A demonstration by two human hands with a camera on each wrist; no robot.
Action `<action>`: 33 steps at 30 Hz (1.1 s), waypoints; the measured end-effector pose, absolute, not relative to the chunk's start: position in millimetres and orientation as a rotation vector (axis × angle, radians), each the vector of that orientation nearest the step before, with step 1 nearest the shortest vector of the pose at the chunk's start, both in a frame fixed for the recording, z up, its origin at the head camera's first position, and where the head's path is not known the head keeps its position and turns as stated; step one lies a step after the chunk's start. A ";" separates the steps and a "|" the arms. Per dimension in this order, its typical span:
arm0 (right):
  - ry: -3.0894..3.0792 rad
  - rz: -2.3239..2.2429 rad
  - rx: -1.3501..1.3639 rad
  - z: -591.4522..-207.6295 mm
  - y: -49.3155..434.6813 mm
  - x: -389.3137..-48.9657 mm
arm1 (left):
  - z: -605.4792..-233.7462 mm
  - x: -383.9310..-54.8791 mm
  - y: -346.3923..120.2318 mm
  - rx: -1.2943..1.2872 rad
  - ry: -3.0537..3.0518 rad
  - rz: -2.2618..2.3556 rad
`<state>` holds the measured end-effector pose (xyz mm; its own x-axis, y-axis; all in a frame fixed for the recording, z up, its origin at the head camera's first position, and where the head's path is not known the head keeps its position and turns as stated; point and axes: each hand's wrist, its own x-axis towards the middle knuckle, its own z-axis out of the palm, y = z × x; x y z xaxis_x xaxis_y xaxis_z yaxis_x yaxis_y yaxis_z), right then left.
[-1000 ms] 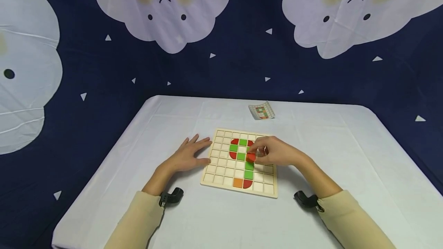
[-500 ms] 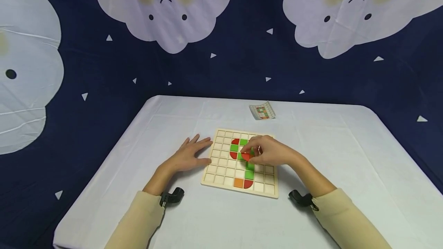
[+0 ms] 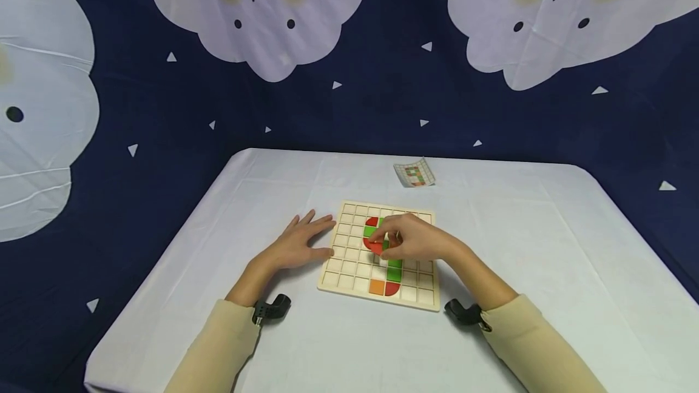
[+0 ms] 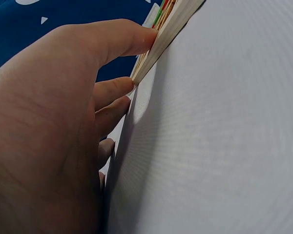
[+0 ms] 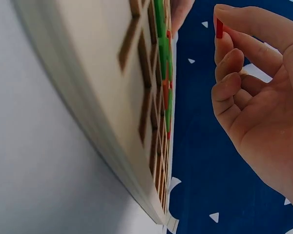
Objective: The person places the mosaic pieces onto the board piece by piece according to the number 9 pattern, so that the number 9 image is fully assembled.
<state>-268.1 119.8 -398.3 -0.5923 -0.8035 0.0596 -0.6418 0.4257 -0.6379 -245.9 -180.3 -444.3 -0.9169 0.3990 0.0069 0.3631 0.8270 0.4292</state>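
Observation:
A wooden grid board [image 3: 347, 255] lies on the table, with red, green and orange tiles set in some of its cells. My left hand [image 3: 295, 248] lies beside the board with fingers spread; its thumb [image 4: 145, 40] and index finger touch the board's left edge. Over the middle of the board, my right hand [image 3: 413, 239] pinches a red tile [image 3: 375, 248] between thumb and fingertips. Seen edge-on in the right wrist view, this red tile [image 5: 219, 29] is held above the board surface. The right hand hides several of the tiles and cells beneath it.
A small patterned card [image 3: 415, 173] with a grid picture lies behind the board. An orange tile [image 3: 377, 287] and a red rounded tile [image 3: 392, 288] sit near the board's front edge. White cloth covers the table [image 3: 262, 199]; a dark blue cloud-print cloth [image 3: 382, 108] hangs behind.
My right hand has shifted left across the board, carrying the red tile from the right part of the pattern toward its left part. The left hand has stayed at the board's edge.

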 end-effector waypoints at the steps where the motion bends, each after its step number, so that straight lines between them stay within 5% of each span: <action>1: 2.424 -0.916 -1.255 -398.5 118.3 -267.6 | -444.4 -246.2 -180.5 0.610 2.926 0.657; 33: 2.319 -0.809 -1.288 -411.5 93.1 -244.5 | -445.9 -247.6 -180.9 0.616 2.930 0.650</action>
<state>-244.5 93.1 -411.5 -0.5159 -0.8557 -0.0399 -0.6454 0.4188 -0.6388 -247.6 -180.9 -445.9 -0.9163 0.4003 0.0112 0.3674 0.8293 0.4209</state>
